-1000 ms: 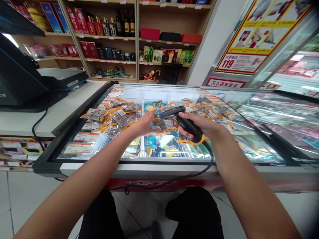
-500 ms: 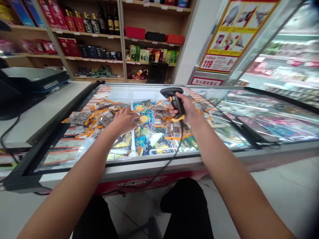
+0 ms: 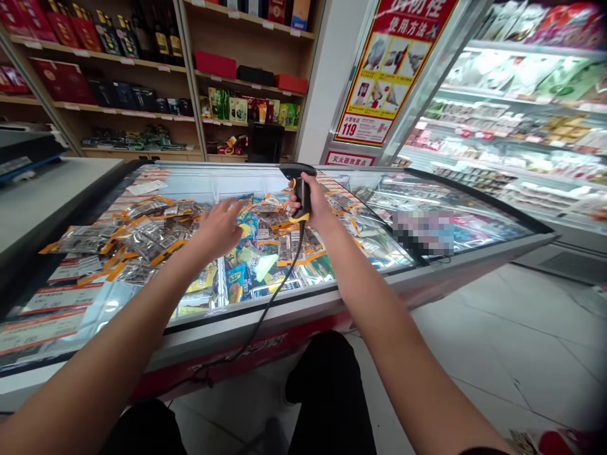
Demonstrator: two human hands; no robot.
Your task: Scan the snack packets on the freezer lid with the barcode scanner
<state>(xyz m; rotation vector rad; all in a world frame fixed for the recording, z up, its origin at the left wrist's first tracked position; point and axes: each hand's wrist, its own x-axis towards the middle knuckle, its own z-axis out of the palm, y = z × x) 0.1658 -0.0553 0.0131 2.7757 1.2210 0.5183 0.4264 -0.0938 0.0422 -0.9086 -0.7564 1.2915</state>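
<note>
My right hand is wrapped round the grip of a black and yellow barcode scanner, held above the glass top of a chest freezer. The scanner's black cable hangs down over the freezer's front. My left hand hovers palm down with its fingers stretched out, and nothing shows in it. Beneath and left of it, clear packets with orange edges lie in a loose pile on the glass. More of these packets lie below the scanner. Colourful bags show through the glass.
A white counter with a dark device stands at the left. Wooden shelves with bottles and boxes rise behind the freezer. A red and yellow poster hangs on the pillar. Lit shelves of packaged goods stand at the right. My knees are below the freezer's edge.
The view has turned to the right, so the freezer and shelves appear further left. My right hand keeps the scanner raised, and my left hand stays over the packets with its fingers out.
</note>
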